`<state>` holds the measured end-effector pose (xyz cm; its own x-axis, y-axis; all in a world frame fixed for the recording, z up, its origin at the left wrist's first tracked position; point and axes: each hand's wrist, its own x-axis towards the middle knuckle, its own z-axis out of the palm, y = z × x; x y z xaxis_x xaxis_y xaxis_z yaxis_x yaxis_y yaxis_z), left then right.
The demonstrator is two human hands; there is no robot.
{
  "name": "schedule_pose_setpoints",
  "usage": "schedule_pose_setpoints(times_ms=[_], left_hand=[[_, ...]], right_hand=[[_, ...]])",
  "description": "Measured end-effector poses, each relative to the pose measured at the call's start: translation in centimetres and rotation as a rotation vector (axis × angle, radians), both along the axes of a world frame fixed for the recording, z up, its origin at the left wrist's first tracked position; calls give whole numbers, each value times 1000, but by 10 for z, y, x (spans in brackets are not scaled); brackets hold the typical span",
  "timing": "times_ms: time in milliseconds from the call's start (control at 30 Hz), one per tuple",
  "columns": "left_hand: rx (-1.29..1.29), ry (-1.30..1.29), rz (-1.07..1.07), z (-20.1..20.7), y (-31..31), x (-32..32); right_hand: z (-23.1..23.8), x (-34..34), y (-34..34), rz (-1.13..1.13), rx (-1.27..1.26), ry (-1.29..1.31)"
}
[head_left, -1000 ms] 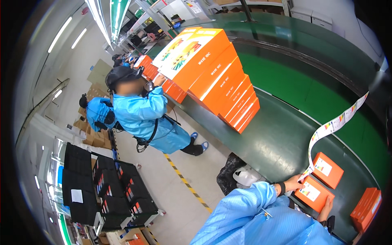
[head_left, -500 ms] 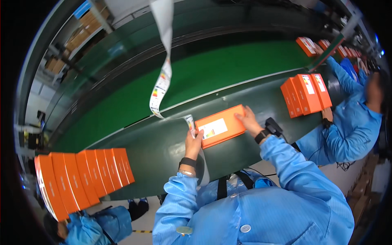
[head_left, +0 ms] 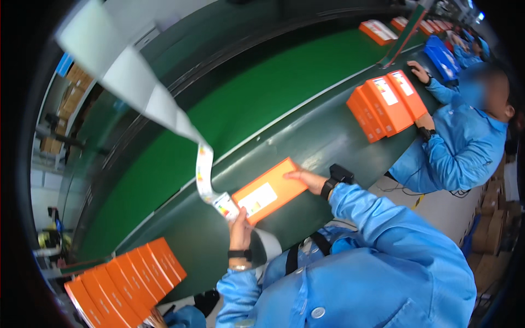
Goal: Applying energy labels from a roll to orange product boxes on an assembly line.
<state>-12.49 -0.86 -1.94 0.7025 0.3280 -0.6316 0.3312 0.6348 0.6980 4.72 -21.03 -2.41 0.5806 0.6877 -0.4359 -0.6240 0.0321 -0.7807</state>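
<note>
A flat orange box with a white label on its top lies slanted in front of me over the dark green work surface. My right hand is closed on its right end, thumb on top. At the box's left end is my left hand, closed around a long strip of printed labels, its thumb at the box's near left corner. The strip climbs away to the upper left, its pale back showing higher up, and a loop of it comes out below the hand. My left fingers are partly hidden.
A leaning row of orange boxes stands at the lower left. More labelled orange boxes stand at the right beside a co-worker in blue. Beyond a pale rail runs a green conveyor belt, with further boxes at its far right.
My view has turned, so the scene sits slanted. The box now tilts more steeply up to the right, and the strip swings out to the upper left. The co-worker's far hand has drawn back.
</note>
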Motion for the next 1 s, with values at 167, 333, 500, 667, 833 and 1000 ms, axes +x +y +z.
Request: schedule_pose_setpoints(times_ms=[167,333,500,667,833,1000], left_hand=[[13,-64,1,1,-6,17],[15,-100,-200,5,-25,70],[53,-106,-261,-5,-36,96],[80,-134,-267,36,-56,108],[253,-258,-236,87,-61,109],[247,-306,-282,94,-51,107]], right_hand=[[-13,-5,-31,-50,-53,51],[1,-8,-79,-253,-19,89],[6,-10,-98,-447,48,104],[44,-12,-117,-568,141,-7],[81,-12,-113,-596,218,-76],[79,-15,-108,-644,272,-57]])
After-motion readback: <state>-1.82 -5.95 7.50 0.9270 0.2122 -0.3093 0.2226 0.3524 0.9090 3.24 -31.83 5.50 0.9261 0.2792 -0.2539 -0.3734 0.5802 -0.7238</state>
